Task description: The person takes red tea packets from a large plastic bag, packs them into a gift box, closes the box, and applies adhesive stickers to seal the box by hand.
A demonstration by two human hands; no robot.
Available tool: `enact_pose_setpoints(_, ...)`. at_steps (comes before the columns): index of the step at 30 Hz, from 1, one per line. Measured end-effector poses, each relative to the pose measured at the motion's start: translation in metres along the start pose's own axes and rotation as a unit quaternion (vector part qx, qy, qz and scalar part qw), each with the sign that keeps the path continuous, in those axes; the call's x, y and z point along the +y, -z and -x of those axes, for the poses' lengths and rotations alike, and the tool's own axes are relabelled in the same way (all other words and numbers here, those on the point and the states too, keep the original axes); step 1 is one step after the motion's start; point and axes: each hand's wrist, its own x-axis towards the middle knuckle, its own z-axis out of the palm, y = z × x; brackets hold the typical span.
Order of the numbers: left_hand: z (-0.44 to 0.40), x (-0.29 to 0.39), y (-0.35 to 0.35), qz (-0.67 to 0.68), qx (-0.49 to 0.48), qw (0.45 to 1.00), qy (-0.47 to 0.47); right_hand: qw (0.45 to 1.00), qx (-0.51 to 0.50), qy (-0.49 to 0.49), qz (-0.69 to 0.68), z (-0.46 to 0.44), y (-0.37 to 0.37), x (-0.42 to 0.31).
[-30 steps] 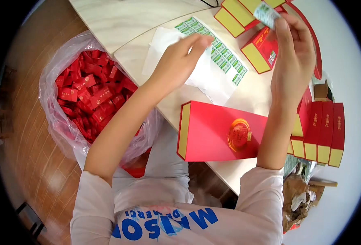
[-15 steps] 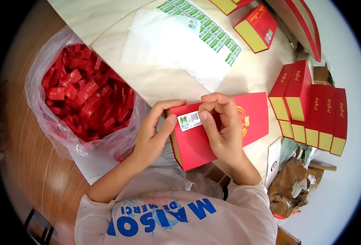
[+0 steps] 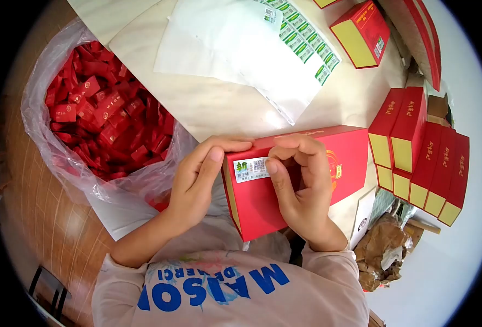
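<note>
A red gift box (image 3: 260,210) with cream sides and gold print rests at the front edge of the table, tilted toward me. On its top face, near the left end, lies a white label sticker (image 3: 246,170) with green lettering and a QR code. My left hand (image 3: 194,177) grips the box's left end, fingers over the far edge and thumb lifted off the label. The thumb and index finger of my right hand (image 3: 303,188) pinch the label's right end; its other fingers curl above the box, hiding part of the gold emblem.
Sheets of green-and-white stickers (image 3: 306,41) and white backing paper (image 3: 213,46) lie beyond the box. More red boxes (image 3: 420,147) are stacked at right, and one red box (image 3: 361,35) stands at the back. A plastic bag of red packets (image 3: 107,111) sits left of the table. Crumpled brown paper (image 3: 382,245) lies lower right.
My left thumb has moved left off the label's corner toward the box edge. My right hand keeps its pinch at the label's right end. The camera view has shifted slightly.
</note>
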Motion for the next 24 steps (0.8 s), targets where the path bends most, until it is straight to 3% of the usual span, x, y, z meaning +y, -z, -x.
enact_pose_setpoints(7, 0.0006, 0.0026, 0.0003, -0.004, -0.014, 1.0, -0.002, 0.999, -0.027, -0.001, 0.034, 0.0004, 0.0003, 0.0009)
enact_pose_setpoints(9, 0.0011, 0.0026, -0.0001, -0.005, -0.015, 1.0, 0.0, 1.0, 0.017, -0.007, 0.01, 0.0015, -0.0035, 0.0034)
enact_pose_setpoints(18, 0.0021, 0.0005, 0.0027, 0.031, -0.018, 0.999, 0.004, 0.999, 0.017, -0.008, 0.033, -0.0006, -0.0042, 0.0009)
enact_pose_setpoints(20, 0.0014, 0.0004, 0.0048, -0.04, -0.04, 0.998, -0.035, 0.999, 0.018, -0.008, 0.031, -0.0007, -0.0046, 0.0009)
enact_pose_setpoints(24, 0.0032, 0.0031, 0.0016, -0.033, -0.029, 0.999, -0.011, 0.999, 0.018, -0.01, 0.035, 0.0003, -0.0054, 0.0017)
